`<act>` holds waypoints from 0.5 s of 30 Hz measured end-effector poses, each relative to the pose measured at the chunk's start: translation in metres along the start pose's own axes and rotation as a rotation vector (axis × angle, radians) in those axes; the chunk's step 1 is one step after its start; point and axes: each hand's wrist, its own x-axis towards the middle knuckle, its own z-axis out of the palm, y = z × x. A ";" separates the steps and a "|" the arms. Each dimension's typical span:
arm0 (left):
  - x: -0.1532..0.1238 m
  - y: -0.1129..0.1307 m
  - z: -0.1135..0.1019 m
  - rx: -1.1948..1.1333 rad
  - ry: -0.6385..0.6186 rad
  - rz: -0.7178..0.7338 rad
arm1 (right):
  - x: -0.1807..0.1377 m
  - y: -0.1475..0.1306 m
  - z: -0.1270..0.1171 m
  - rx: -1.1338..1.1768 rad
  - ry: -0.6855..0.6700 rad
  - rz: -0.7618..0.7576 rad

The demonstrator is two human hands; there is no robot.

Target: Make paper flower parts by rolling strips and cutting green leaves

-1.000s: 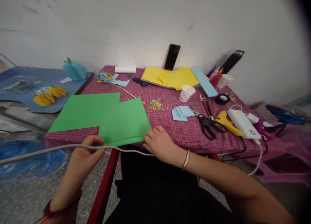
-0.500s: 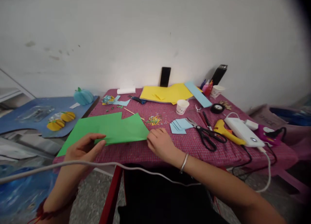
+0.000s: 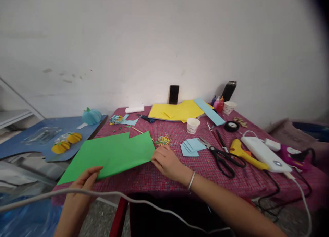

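Note:
A large sheet of green paper (image 3: pixel 110 151), with a notch cut in its far edge, lies over the front left of the cloth-covered table. My left hand (image 3: pixel 86 180) is closed at its near edge, thumb and fingers together on the paper. At the right corner, my right hand (image 3: pixel 164 161) pinches the sheet; its fingertips are partly hidden. The near edge between both hands is slightly raised. Colourful paper shreds (image 3: pixel 163 140) and a thin wooden stick (image 3: pixel 137 130) lie just beyond the sheet. Small light-blue paper pieces (image 3: pixel 191 147) are to the right of my right hand.
Black-handled scissors (image 3: pixel 223 158), a yellow glue gun (image 3: pixel 245 154) and a white power bank (image 3: pixel 267 154) lie to the right. A paper cup (image 3: pixel 192 126) stands mid-table, before yellow paper (image 3: pixel 180 110). A white cable (image 3: pixel 123 196) crosses in front of me. Paper pumpkins (image 3: pixel 92 117) sit left.
My left hand has slid left and nearer along the paper's front edge, its fingers now closer together. My right hand keeps the right corner. The view has tilted up slightly.

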 end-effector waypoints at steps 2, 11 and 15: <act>-0.015 0.008 -0.002 0.234 0.095 0.238 | -0.002 -0.004 0.004 -0.004 -0.021 -0.003; -0.032 0.053 0.077 0.516 0.031 0.874 | 0.002 -0.020 0.009 -0.074 -0.081 -0.047; -0.022 0.053 0.085 0.578 0.000 0.954 | 0.004 -0.022 0.008 -0.088 -0.088 -0.083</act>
